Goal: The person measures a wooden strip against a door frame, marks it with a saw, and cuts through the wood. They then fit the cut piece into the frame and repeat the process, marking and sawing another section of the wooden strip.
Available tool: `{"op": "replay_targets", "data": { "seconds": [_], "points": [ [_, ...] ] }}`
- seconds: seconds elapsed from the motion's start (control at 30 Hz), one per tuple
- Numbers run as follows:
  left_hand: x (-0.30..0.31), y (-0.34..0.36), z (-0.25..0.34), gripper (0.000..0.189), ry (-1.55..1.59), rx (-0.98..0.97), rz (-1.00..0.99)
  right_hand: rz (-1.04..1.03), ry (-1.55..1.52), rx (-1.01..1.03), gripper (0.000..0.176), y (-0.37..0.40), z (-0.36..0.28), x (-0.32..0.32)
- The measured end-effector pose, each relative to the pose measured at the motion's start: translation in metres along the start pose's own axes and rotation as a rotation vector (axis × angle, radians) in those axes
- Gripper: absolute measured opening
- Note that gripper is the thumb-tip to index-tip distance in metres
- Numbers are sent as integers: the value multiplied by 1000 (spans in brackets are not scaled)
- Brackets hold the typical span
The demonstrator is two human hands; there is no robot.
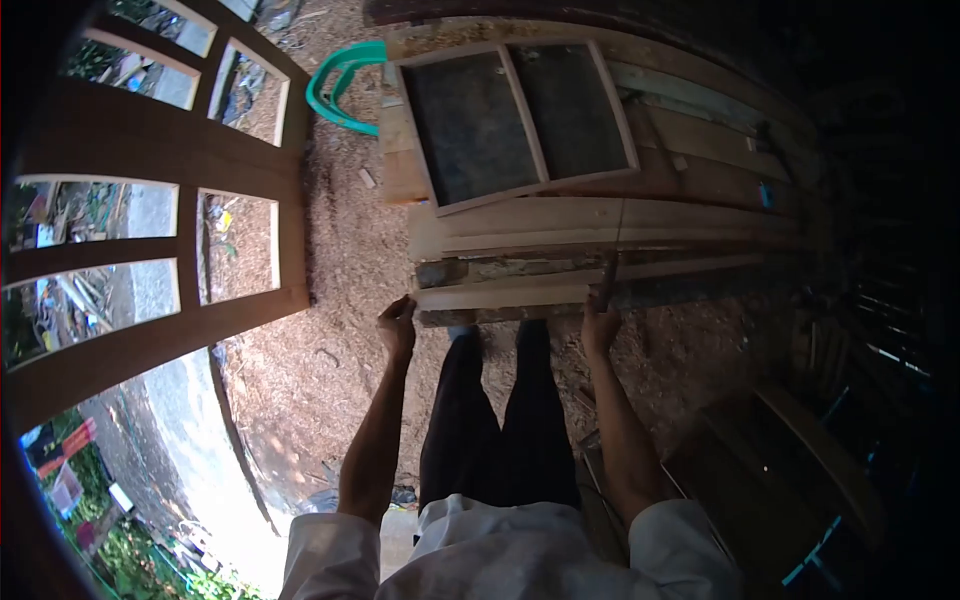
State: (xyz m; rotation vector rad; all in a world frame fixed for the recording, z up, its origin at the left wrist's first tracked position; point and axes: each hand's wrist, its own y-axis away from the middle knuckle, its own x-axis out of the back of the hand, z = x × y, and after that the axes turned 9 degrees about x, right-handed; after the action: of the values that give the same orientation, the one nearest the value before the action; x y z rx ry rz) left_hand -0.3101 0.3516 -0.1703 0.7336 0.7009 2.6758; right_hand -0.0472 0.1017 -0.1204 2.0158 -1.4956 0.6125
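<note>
My left hand (pixel 398 330) is closed, its fingertips pinched at the left end of a pale wooden strip (pixel 500 297) along the near edge of the bench. In my right hand (pixel 601 328) is a dark-handled tool (pixel 608 277) with a long thin blade, seen almost edge-on, pointing away over the boards; its exact kind is too dark to make out. Beyond the strip, rough-edged wood (pixel 480 270) and wider planks (pixel 520 218) lie side by side. A two-panel wooden frame (pixel 524 125) with dark panels rests on the boards farther back.
At the left stands a large wooden lattice frame (pixel 150 130) with rectangular openings. A green plastic chair (pixel 325 95) is behind the bench's left end. Wood shavings (pixel 350 230) cover the ground. At the lower right, a dark wooden box-like piece (pixel 750 460) sits in shadow.
</note>
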Motion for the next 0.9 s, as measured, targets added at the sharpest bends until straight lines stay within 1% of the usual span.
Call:
{"op": "replay_targets", "data": {
  "seconds": [0.03,0.07,0.13,0.17,0.2,0.27,0.3,0.37,0.43,0.5,0.53,0.6,0.63,0.67,0.7,0.73,0.8,0.87,0.9],
  "points": [
    [-2,0,-5,33,47,31,-24,-31,-38,-72,18,1,-1,1],
    [-5,-2,-7,32,96,60,-39,-20,-26,-86,18,2,3,-2],
    [-7,2,-5,31,95,64,-21,50,-50,53,16,1,22,-8],
    [-8,3,-4,31,61,53,-11,39,-92,23,18,0,40,-14],
    [-7,3,-1,30,20,47,-8,44,-88,5,18,0,41,-11],
    [-6,5,7,31,59,67,-37,39,-82,-63,23,2,30,-5],
    [-6,2,5,31,68,78,-33,79,-118,73,28,2,40,-9],
    [-4,-5,3,32,43,101,-40,50,-124,30,27,6,58,-12],
    [-2,-11,5,31,-43,110,-24,20,-134,-13,27,8,59,-18],
    [0,-11,9,30,-66,113,-32,45,-333,-69,27,7,60,-22],
    [0,-9,11,30,-75,116,-35,45,-336,-77,27,8,60,-22],
    [-1,-6,10,30,-93,109,-15,83,-332,-47,25,9,59,-21],
    [0,-6,7,30,-33,116,-49,80,-340,-52,25,11,58,-18],
    [4,-7,5,30,26,121,-83,85,-361,-8,23,16,57,-12],
    [5,-6,10,31,-20,123,-96,90,-380,35,22,22,57,-7],
    [6,-5,11,31,-29,123,-91,86,-386,28,22,29,57,-1],
    [6,-6,13,30,-28,110,-127,4,-271,17,18,40,61,11],
    [4,-8,15,29,-49,108,-128,-11,-277,23,20,39,68,8],
    [2,-7,16,29,-60,101,-132,-9,-344,27,23,36,66,5]
  ]
}}
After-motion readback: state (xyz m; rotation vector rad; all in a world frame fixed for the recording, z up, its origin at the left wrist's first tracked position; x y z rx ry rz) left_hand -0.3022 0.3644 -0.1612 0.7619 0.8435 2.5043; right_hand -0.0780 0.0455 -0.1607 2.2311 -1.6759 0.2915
